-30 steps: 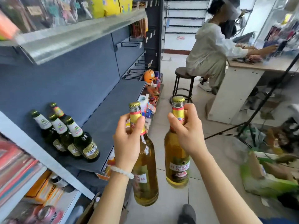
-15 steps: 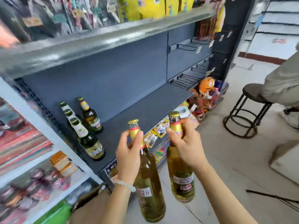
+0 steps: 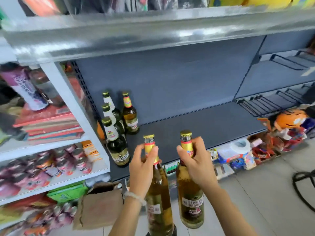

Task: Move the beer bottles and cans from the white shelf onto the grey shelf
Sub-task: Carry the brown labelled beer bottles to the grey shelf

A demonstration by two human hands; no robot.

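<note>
Amber glass was in both hands at the time of inspection: the left hand (image 3: 143, 165) was clenched round the gold-foiled neck of one tall amber beer bottle with a gold cap (image 3: 157, 188), and the right hand (image 3: 194, 163) was clenched in like manner round the neck of a second amber bottle bearing a white and red label (image 3: 190, 196). Both bottles hung upright, close beside each other, in front of and partly below the front edge of the dark grey metal shelf (image 3: 196, 123), neither yet touching it. Beyond the left hand and slightly to its left, four bottles already stood on that shelf at its left end: three dark green bottles with white neck labels (image 3: 116, 143) in a row running front to back, and one amber bottle with a yellow neck label (image 3: 129, 114) just beside the rear ones. The shelf board beyond and to the right of the right hand carried nothing visible. No cans were seen on the grey shelf. To the left of the left hand stood a white-framed shelf unit (image 3: 75, 106) holding blurred pink cans (image 3: 71, 160) and red flat boxes (image 3: 51, 123); whether these cans belong to the task could not be determined. Judgement: the transfer was partly done, with four bottles placed, two in transit, and the quantity left at the source not visible.
</note>
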